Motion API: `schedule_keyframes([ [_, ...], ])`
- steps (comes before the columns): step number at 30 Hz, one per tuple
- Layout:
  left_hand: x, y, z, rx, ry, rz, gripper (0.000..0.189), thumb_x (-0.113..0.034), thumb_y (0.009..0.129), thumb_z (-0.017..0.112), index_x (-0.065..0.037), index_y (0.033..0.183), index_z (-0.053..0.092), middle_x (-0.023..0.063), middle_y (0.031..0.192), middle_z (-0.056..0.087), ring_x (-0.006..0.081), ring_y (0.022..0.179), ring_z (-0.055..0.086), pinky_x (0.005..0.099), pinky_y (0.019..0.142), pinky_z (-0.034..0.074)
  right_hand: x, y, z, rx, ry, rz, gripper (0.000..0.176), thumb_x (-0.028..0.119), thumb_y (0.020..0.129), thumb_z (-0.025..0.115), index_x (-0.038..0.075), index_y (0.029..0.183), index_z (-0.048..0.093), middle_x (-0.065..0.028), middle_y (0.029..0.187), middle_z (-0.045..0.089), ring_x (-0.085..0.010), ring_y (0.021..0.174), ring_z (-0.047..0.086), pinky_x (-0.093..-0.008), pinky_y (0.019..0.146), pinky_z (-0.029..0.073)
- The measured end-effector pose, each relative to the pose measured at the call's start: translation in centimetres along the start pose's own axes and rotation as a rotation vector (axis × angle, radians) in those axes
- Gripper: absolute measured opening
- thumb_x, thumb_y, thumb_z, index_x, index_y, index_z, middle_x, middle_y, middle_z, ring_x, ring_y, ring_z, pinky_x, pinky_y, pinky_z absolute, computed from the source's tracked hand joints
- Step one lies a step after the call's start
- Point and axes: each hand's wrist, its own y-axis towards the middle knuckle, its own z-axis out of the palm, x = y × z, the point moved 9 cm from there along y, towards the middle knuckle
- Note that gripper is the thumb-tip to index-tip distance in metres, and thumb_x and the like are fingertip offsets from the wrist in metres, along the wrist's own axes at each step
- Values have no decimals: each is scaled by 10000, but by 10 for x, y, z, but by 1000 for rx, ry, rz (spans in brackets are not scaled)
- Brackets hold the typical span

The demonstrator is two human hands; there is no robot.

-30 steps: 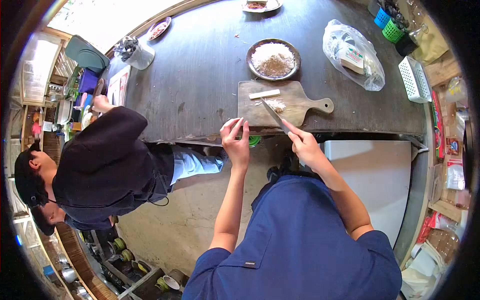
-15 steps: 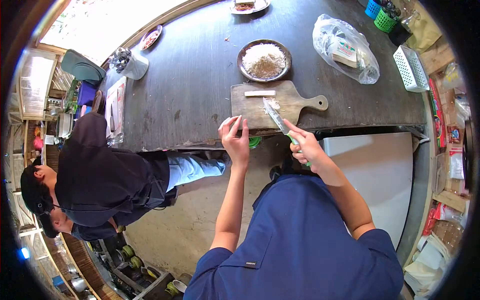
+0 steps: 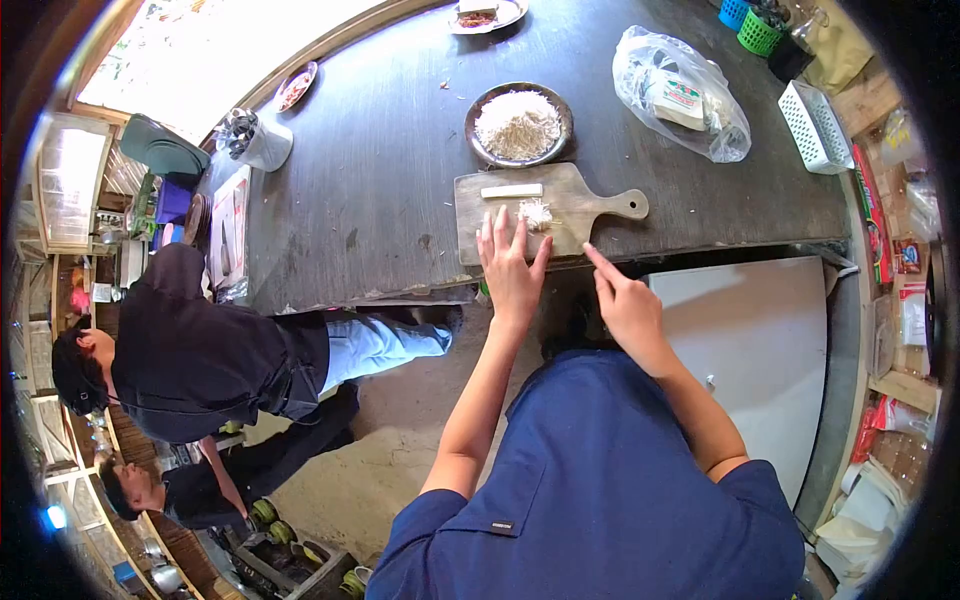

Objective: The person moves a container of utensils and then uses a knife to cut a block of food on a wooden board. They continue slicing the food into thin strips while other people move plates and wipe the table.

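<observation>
Left hand [image 3: 512,280] is held open, palm down, with its fingers spread over the near edge of a wooden cutting board [image 3: 585,203]; nothing is seen to be gripped by it. Right hand [image 3: 630,310] is held at the table edge, just off the board's near right corner, with the index finger extended toward that corner and the other fingers partly curled; whether anything is held in it cannot be told.

On the board, a pale stick [image 3: 512,191] is laid crosswise near the far edge. Just below it, a small pile of white shreds [image 3: 534,214] is located, close to the left fingertips. The board's handle is pointed to the right.

Just beyond the board, a dark-rimmed bowl [image 3: 520,162] is placed, heaped with similar shreds. Farther right on the dark table [image 3: 370,180], a clear plastic bag [image 3: 695,85] is set down, and a white perforated basket [image 3: 815,130] is placed near the right end. At left, a person in a black top [image 3: 210,340] is seen by the table.
</observation>
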Motion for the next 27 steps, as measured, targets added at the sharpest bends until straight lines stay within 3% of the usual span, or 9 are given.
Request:
schedule_keyframes([
  [4, 0, 10, -7, -61, 0, 24, 581, -449, 978, 739, -15, 1363, 703, 213, 1570, 499, 443, 1512, 367, 546, 1252, 279, 15, -3, -5, -95, -95, -132, 445, 315, 1073, 565, 391, 1511, 592, -165, 721, 721, -370, 655, 724, -512, 594, 572],
  [10, 11, 24, -5, -56, -17, 0, 616, -475, 931, 786, -25, 1345, 716, 246, 1599, 441, 466, 1516, 331, 553, 1254, 270, 15, 7, -16, -40, -157, -116, 418, 307, 1061, 587, 383, 1470, 637, -155, 721, 723, -354, 659, 732, -491, 595, 578],
  [12, 7, 25, -2, -32, -25, 40, 639, -502, 905, 797, -56, 1355, 711, 256, 1626, 390, 469, 1534, 307, 569, 1281, 216, 14, 8, -14, -19, -175, -122, 408, 309, 1059, 591, 380, 1456, 651, -155, 723, 724, -353, 665, 735, -489, 598, 579],
  [14, 6, 24, -4, -49, -26, 31, 631, -503, 899, 803, -68, 1348, 719, 255, 1624, 394, 468, 1534, 307, 568, 1282, 212, 15, 10, -17, -94, -152, -181, 389, 306, 1052, 601, 376, 1428, 676, -160, 722, 720, -352, 670, 738, -485, 597, 578],
  [24, 11, 27, -8, -73, -44, 37, 553, -465, 872, 847, -63, 1245, 775, 246, 1592, 464, 451, 1529, 325, 565, 1273, 227, 21, 19, -25, -58, -246, -180, 364, 322, 1042, 624, 377, 1393, 702, -167, 706, 711, -347, 654, 738, -477, 588, 582],
  [27, 14, 27, -7, -34, -56, 31, 610, -490, 864, 840, -64, 1291, 749, 234, 1619, 425, 443, 1540, 312, 562, 1290, 195, 24, 21, -25, -58, -247, -208, 367, 325, 1038, 629, 386, 1393, 701, -167, 704, 711, -348, 646, 736, -476, 584, 584],
])
